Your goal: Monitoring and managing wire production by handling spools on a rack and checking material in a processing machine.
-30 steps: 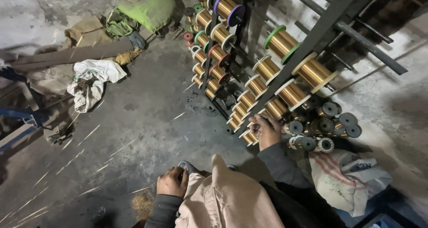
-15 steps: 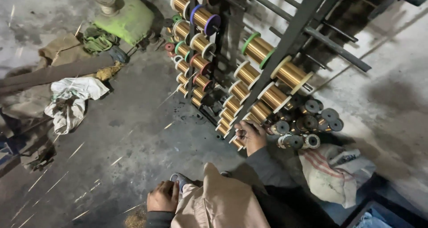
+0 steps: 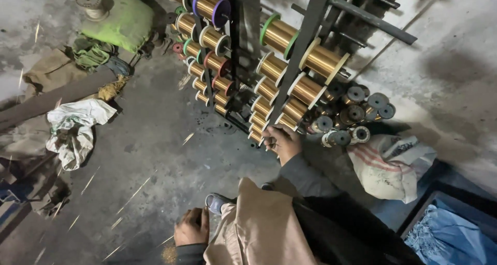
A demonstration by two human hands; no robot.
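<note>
Grey concrete floor [image 3: 155, 156] lies under a dark rack [image 3: 303, 53] of copper spools. Right hand [image 3: 282, 141] touches the lowest spool [image 3: 256, 136], fingers curled around it, its axis lying crosswise. Left hand [image 3: 191, 227], loosely fisted, rests well apart near a sandal [image 3: 217, 202].

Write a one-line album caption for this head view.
Right hand touches the lowest copper wire spools on a rack; left hand rests low.

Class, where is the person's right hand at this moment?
In the head view, the right hand is just right of centre, at the foot of the rack, by the lowest wire spools.
</note>
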